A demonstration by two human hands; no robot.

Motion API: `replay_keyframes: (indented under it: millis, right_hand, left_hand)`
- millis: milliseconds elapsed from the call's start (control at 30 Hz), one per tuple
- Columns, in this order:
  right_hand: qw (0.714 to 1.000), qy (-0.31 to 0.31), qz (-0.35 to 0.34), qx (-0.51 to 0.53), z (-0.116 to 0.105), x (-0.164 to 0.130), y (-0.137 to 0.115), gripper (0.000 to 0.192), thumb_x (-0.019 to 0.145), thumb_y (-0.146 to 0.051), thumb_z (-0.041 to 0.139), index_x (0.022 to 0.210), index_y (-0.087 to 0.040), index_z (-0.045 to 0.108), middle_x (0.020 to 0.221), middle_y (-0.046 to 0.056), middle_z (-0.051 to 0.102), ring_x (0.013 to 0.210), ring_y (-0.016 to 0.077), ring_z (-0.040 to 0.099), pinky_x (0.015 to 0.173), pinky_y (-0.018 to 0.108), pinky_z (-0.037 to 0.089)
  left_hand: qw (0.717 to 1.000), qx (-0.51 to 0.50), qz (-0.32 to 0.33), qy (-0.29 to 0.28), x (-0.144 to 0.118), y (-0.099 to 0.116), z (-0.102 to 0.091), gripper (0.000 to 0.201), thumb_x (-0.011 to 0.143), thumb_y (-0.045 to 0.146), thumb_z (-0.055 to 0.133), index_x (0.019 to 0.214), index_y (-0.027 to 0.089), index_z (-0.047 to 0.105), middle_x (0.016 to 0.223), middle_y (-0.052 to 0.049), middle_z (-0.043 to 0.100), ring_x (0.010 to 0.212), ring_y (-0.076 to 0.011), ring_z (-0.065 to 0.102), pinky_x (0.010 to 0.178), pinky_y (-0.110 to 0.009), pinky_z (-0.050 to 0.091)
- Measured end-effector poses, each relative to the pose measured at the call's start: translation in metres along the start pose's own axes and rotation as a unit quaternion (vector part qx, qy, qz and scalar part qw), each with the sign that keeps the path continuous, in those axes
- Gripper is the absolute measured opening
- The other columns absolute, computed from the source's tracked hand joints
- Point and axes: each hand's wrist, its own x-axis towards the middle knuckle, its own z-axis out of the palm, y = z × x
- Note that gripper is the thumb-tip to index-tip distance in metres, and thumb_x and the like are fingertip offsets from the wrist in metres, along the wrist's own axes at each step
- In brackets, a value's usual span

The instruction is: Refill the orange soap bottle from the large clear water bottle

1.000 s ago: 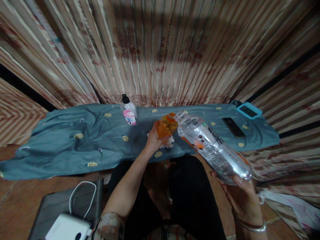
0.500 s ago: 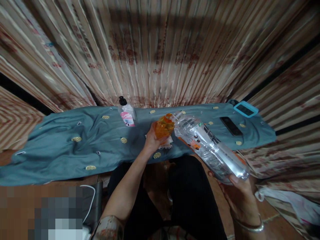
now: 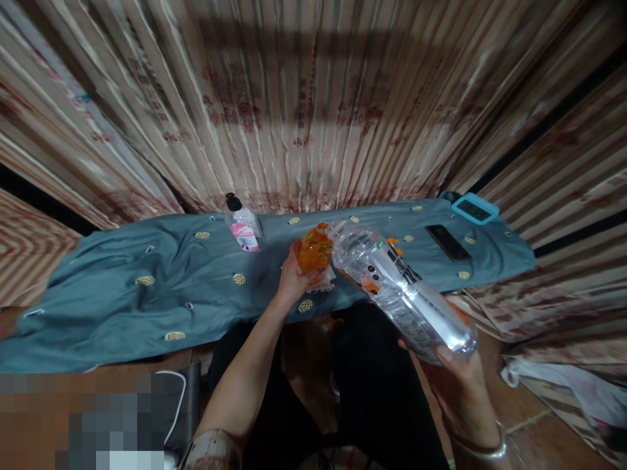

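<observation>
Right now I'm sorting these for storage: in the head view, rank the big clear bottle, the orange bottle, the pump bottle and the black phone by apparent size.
1. big clear bottle, though nearest the camera
2. orange bottle
3. pump bottle and black phone: too alike to rank

I can read nothing here: the print on the clear bottle [image 3: 399, 290] and the pink label on the pump bottle [image 3: 243, 232] left of it are too blurred.

Pump bottle [image 3: 242, 225] left of small bottle [image 3: 313, 248]; phone [image 3: 447, 242] right, on cloth [image 3: 122, 294]
</observation>
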Motion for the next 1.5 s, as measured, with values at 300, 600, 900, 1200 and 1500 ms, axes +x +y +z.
replay_keyframes:
  millis: [300,600,900,1200,1500]
  right_hand:
    - [1.000,0.023,0.005,0.007,-0.001,-0.006,0.001,0.066,0.077,-0.034,0.087,0.139,-0.034,0.068,0.150,0.005,0.064,0.115,0.0285,0.067,0.074,0.033,0.068]
    - [0.999,0.021,-0.004,-0.033,0.002,-0.007,-0.001,0.068,0.078,-0.037,0.084,0.143,-0.034,0.064,0.157,0.006,0.058,0.115,0.0302,0.066,0.076,0.038,0.065]
    - [1.000,0.011,-0.006,-0.029,0.008,-0.009,-0.004,0.072,0.077,-0.037,0.086,0.145,-0.030,0.062,0.158,0.007,0.058,0.113,0.0280,0.065,0.076,0.034,0.063]
    - [0.999,0.015,-0.014,-0.042,0.006,-0.009,-0.003,0.074,0.076,-0.037,0.087,0.145,-0.031,0.061,0.154,0.008,0.060,0.111,0.0286,0.067,0.075,0.035,0.065]
    - [0.998,0.027,-0.018,-0.051,0.011,-0.006,-0.004,0.078,0.070,-0.041,0.089,0.143,-0.029,0.063,0.152,0.010,0.061,0.116,0.0335,0.064,0.073,0.036,0.065]
  left_hand:
    - [1.000,-0.009,-0.003,0.001,0.001,-0.002,0.000,0.076,0.063,0.035,0.087,0.129,0.021,0.051,0.125,-0.012,0.072,0.117,-0.0324,0.071,0.104,-0.047,0.055]
    - [1.000,-0.009,0.011,0.001,0.001,-0.003,0.000,0.073,0.065,0.037,0.085,0.128,0.022,0.051,0.125,-0.011,0.072,0.116,-0.0318,0.071,0.103,-0.051,0.055]
    - [1.000,-0.003,-0.012,-0.005,0.001,0.001,-0.002,0.074,0.065,0.038,0.086,0.129,0.022,0.052,0.125,-0.011,0.072,0.117,-0.0322,0.070,0.103,-0.047,0.054]
    - [1.000,0.002,-0.008,0.008,0.001,-0.002,0.000,0.074,0.063,0.035,0.087,0.128,0.021,0.053,0.124,-0.011,0.073,0.118,-0.0334,0.070,0.105,-0.047,0.054]
    - [1.000,-0.012,-0.013,0.015,0.004,-0.001,0.001,0.078,0.062,0.045,0.087,0.128,0.022,0.053,0.124,-0.012,0.073,0.114,-0.0328,0.072,0.100,-0.047,0.057]
